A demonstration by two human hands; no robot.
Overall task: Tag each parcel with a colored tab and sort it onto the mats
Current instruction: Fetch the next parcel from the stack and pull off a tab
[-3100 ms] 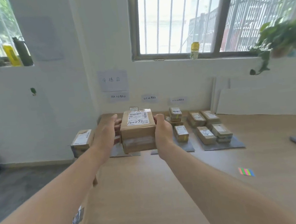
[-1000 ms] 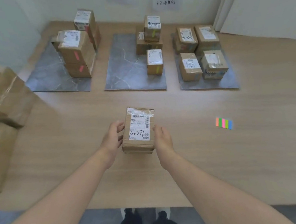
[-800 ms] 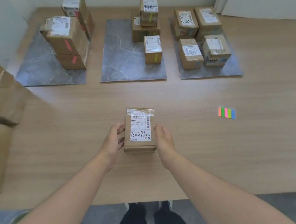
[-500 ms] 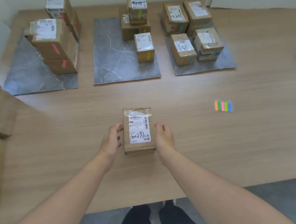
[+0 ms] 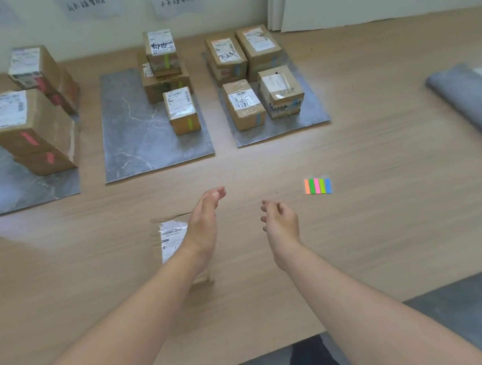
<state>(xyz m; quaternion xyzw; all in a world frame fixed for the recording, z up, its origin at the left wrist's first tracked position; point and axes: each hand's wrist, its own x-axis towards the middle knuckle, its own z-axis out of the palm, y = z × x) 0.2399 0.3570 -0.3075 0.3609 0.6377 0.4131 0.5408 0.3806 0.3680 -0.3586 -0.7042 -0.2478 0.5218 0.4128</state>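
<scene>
With both hands open and empty, the right hand (image 5: pixel 280 222) lies nearer the colored tabs (image 5: pixel 317 186). The left hand (image 5: pixel 204 222) hovers over the parcel (image 5: pixel 170 239).

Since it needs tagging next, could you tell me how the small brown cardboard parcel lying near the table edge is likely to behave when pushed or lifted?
The small brown cardboard parcel lies flat on its broad face, so it should slide on the smooth wooden table rather than tip. Its taped box shape looks stiff, not floppy. It is probably light, being small beside the left hand, though weight cannot be confirmed.
</scene>
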